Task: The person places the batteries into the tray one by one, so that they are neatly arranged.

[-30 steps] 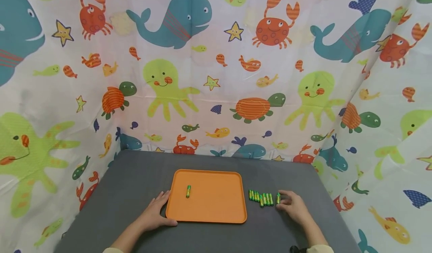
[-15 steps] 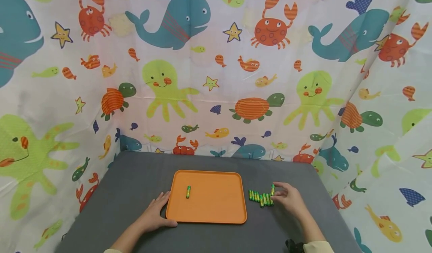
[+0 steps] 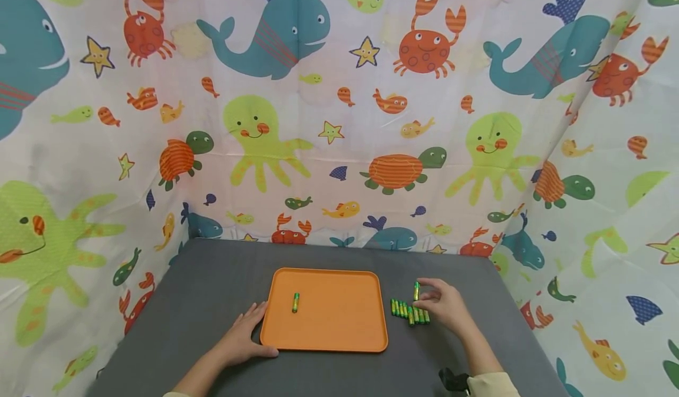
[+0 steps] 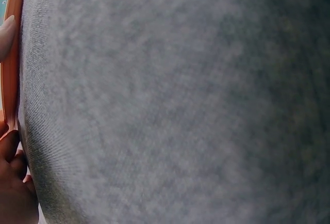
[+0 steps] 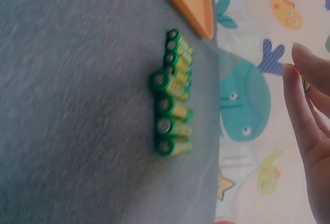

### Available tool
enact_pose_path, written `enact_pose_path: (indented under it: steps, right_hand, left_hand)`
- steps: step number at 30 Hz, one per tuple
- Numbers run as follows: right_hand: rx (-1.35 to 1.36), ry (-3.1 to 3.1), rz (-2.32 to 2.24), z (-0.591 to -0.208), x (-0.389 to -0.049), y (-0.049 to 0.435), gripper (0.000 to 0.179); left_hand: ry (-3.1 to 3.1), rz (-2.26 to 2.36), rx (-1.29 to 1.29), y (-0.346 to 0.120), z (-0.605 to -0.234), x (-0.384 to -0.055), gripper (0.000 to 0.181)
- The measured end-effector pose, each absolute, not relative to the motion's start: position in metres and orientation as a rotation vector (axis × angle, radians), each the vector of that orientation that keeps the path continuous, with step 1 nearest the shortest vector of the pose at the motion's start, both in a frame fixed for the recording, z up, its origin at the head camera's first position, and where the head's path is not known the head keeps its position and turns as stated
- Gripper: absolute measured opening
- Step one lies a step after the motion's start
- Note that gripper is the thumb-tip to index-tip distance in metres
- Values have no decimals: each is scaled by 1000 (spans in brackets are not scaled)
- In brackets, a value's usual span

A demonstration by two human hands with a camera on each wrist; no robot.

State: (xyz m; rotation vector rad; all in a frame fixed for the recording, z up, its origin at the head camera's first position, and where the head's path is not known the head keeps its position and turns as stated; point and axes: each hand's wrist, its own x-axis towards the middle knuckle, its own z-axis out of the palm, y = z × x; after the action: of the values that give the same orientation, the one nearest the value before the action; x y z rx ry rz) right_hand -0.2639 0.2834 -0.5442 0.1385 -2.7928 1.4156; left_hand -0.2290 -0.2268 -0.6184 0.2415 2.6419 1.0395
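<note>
A table (image 3: 323, 374) screened off by cloth (image 3: 339, 64), the kind of room hidden.
Beyond the grip of the right hand (image 3: 444, 304) and to either side, the cloth, printed with sea animals (image 3: 395, 171), hangs like walls; below, the table spreads grey.

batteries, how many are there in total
10. A lone battery lies on the tray, a held battery is in the right hand, and an uneven row of eight lies on the table, right of the tray.

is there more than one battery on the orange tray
No, a single green battery lies on the orange tray, left of its middle in the head view.
</note>
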Motion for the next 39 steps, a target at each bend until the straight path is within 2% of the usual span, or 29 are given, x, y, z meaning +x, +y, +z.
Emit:
enact_pose_path:
  steps: [17,39]
  right_hand:
    - [190,-2730,1649,-529,-270,245,55]
    - [410,-2765,1613,-519,-279,185,54]
  left_hand:
    - [2640,1026,230,-227,-621,-228,124]
    - [2648,1025,235,-227,-618,-228,124]
